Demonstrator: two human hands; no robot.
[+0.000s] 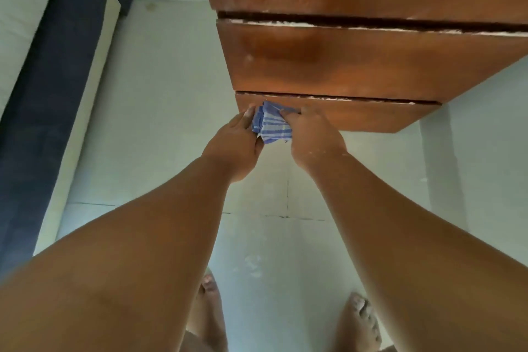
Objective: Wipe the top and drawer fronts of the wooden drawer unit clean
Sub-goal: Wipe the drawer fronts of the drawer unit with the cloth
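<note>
Both hands are holding a striped cloth point(273, 124) against the wooden drawer unit point(343, 60).

The left hand point(237, 137) is gripping the blue-and-white cloth's left edge with curled fingers, and the right hand point(311, 134) is pinching its right side, fingers bent onto the fabric. The bunched cloth is lying against the upper left corner of the unit's lowest drawer front point(357, 116), just under the gap below the middle drawer. White specks are showing along the unit's drawer edges. In front of the unit, two bare feet point(208, 303) are standing on the pale tiled floor point(171, 94). Well to the left of the unit, a dark frame point(48, 94) is running along the floor.
</note>
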